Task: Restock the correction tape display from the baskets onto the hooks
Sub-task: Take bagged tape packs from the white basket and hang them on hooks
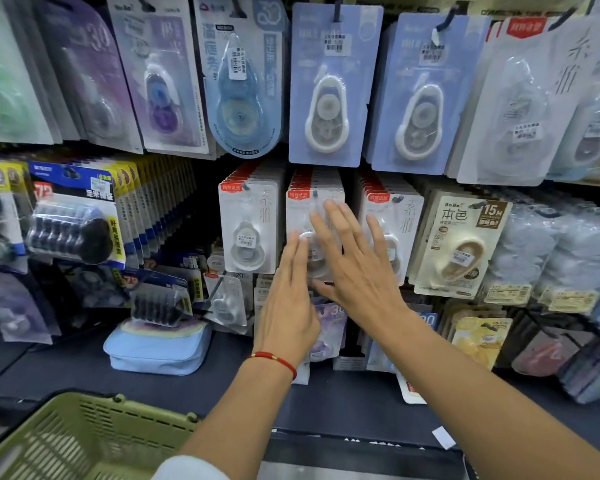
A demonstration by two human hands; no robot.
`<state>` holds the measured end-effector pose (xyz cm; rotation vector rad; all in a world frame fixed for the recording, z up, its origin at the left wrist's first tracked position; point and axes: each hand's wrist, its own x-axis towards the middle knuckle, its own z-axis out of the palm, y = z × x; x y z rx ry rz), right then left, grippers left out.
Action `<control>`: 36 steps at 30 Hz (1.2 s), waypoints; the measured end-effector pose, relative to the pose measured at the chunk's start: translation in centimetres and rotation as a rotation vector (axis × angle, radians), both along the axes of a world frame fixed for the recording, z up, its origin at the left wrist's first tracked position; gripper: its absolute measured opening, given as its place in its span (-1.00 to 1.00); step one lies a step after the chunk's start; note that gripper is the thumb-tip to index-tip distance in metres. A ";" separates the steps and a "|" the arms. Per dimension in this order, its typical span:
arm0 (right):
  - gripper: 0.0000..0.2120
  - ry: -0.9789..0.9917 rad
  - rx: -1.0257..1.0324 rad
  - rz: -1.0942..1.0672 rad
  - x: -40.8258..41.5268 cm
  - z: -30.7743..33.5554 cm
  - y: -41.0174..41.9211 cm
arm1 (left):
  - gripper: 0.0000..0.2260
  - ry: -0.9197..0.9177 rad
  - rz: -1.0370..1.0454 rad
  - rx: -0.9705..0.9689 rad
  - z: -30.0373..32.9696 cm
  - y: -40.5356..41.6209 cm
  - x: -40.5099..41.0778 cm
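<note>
White blister cards with red headers fill three neighbouring hooks in the middle row, and the person's hands meet at the centre stack of correction tape packs point(314, 206). The left hand point(286, 299) and the right hand point(357, 268) both lie with fingers straight and spread, flat against the front card, grasping nothing; they seem to be pressing the stack back on its hook point(315, 194).

Restocking looks well advanced here: these hooks appear packed. Some work probably remains, since loose packs lie on the dark shelf ledge point(343, 407) below, among them a pack of black refills resting on a pale blue pouch point(158, 351). The olive-green basket point(94, 441) sits at lower left; whether it holds any stock cannot be told.

Around it, a shop wall crowded with hanging stationery.
</note>
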<state>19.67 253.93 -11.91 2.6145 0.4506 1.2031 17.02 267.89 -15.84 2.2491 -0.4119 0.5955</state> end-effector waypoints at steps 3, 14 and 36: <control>-0.21 0.004 0.014 -0.029 0.2 0.3 0.4 | -0.04 -0.015 0.003 0.024 -0.2 -0.2 0.2; -0.09 -0.070 0.101 0.130 -0.4 0.4 2.5 | -0.33 -0.171 0.367 -0.029 0.4 3.8 0.0; -0.33 -0.108 0.195 0.111 0.3 -0.6 3.3 | -0.11 -0.064 0.234 0.052 0.1 6.8 1.3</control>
